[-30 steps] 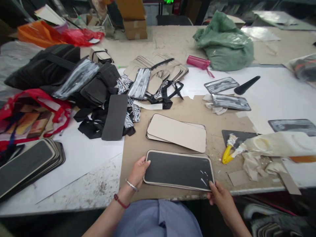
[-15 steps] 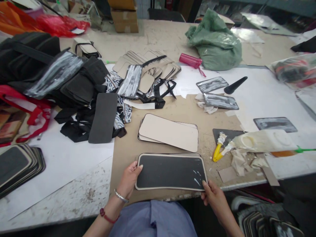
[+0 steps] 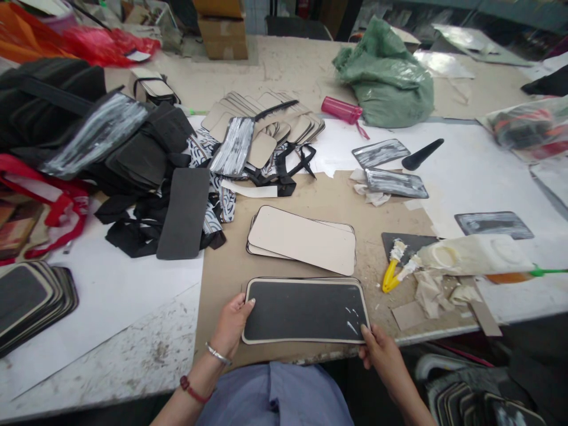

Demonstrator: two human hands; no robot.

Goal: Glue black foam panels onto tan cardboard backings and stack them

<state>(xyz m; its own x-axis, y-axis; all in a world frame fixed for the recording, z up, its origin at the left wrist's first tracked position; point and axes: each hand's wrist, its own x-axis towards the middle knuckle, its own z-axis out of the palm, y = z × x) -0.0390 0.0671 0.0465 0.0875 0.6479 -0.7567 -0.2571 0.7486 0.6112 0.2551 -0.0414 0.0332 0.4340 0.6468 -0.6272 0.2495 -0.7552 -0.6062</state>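
A black rounded rectangular panel with a beige border lies at the table's front edge, with white streaks near its right end. My left hand grips its left end, thumb on top. At the lower right corner my right hand pinches the panel between thumb and fingers. Edges of other panels show just behind it. Farther back, a small stack of beige panels lies slightly fanned on brown paper.
To the right are a yellow-handled brush caked with white paste and a cut plastic jug. Black fabric pieces and a dark grey panel lie left. Another panel stack sits at far left. A green bag stands behind.
Both hands keep their hold on the black panel, which stays nearly in place. The whole view has shifted very slightly.
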